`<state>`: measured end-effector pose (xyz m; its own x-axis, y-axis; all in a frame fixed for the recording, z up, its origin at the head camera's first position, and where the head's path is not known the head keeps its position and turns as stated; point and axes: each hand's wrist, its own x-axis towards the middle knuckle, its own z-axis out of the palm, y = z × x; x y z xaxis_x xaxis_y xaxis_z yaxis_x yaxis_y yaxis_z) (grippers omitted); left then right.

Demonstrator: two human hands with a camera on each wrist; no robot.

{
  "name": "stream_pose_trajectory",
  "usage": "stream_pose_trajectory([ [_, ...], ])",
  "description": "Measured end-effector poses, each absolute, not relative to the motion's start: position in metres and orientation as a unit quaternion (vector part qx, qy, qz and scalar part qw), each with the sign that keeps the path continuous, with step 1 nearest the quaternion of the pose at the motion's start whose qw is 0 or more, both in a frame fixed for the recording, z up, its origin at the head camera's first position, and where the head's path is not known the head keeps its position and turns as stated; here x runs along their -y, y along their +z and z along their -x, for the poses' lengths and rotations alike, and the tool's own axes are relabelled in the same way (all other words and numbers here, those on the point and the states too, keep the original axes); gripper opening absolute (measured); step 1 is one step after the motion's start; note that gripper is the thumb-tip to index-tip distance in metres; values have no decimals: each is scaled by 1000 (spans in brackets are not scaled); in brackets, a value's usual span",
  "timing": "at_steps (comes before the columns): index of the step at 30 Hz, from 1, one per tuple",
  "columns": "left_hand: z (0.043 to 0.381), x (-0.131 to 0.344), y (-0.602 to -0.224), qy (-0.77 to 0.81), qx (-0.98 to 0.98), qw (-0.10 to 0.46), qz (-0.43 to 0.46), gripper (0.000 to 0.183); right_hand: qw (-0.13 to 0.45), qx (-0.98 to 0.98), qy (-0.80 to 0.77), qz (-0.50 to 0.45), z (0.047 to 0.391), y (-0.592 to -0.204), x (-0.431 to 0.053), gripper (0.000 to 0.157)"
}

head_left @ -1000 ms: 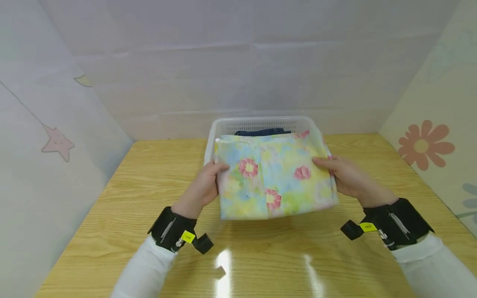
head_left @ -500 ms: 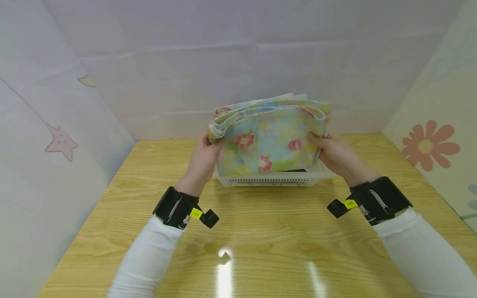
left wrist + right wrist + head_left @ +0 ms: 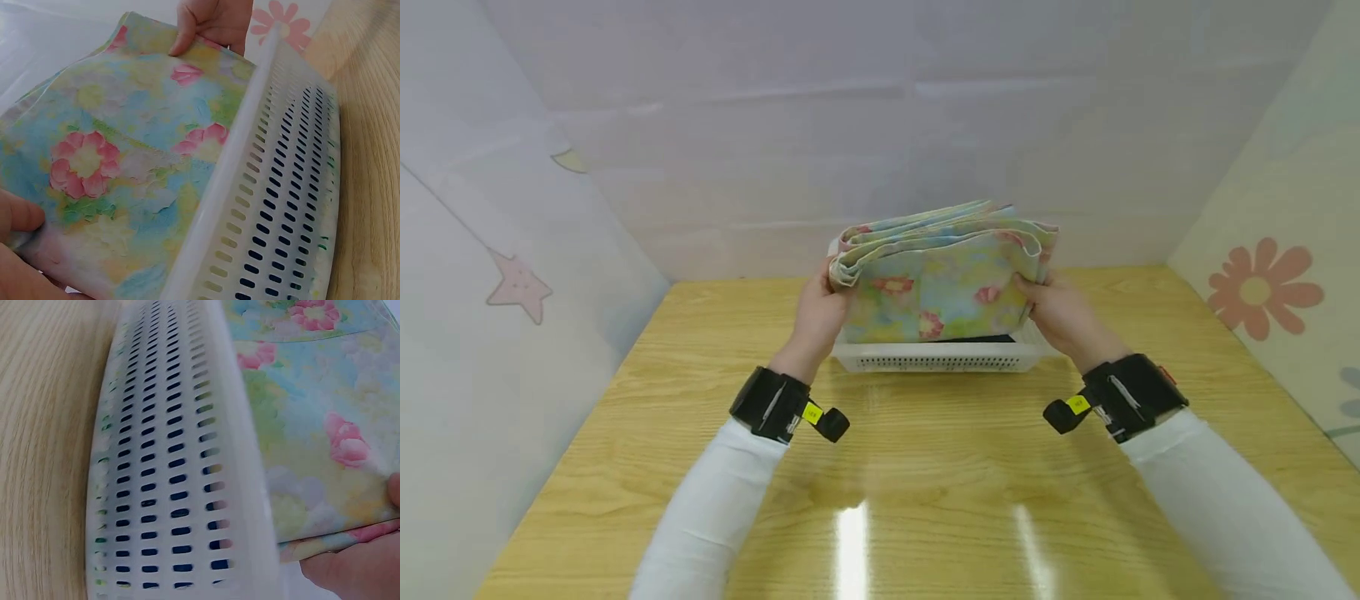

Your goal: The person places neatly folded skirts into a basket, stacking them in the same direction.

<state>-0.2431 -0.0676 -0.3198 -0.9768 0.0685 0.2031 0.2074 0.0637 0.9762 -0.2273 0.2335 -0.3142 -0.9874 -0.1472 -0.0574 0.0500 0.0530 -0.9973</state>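
A folded floral cloth [image 3: 958, 292] in pastel yellow, blue and pink stands tilted over a white perforated plastic basket [image 3: 940, 362]. My left hand [image 3: 818, 318] grips its left side, thumb on the near face. At the opposite side my right hand [image 3: 1063, 321] pinches the cloth, thumb in front and fingers behind. Its layers fan out along the top edge. In both wrist views the cloth's lower part goes down behind the basket rim [image 3: 215, 187]. A strip of something dark [image 3: 977, 339] shows beneath the cloth inside the basket.
The basket stands on a wooden table [image 3: 925, 467] near its far edge. Behind it rises a pale draped wall [image 3: 880, 125]. Printed side panels carry a pink star [image 3: 520, 285] on the left and a flower [image 3: 1262, 289] on the right.
Both hands have carried the cloth forward, from in front of the basket to over it, and tipped it more upright. In the last half second its top edge has sunk slightly.
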Motion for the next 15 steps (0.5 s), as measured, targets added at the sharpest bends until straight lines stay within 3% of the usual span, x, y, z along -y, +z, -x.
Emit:
stream_pose_trajectory([
  [3, 251, 65, -325, -676, 733, 38, 73, 48, 76, -746, -662, 5, 233, -318, -230, 63],
  [15, 273, 60, -333, -649, 761, -6, 10, 60, 79, -798, -597, -24, 251, -329, -225, 62],
])
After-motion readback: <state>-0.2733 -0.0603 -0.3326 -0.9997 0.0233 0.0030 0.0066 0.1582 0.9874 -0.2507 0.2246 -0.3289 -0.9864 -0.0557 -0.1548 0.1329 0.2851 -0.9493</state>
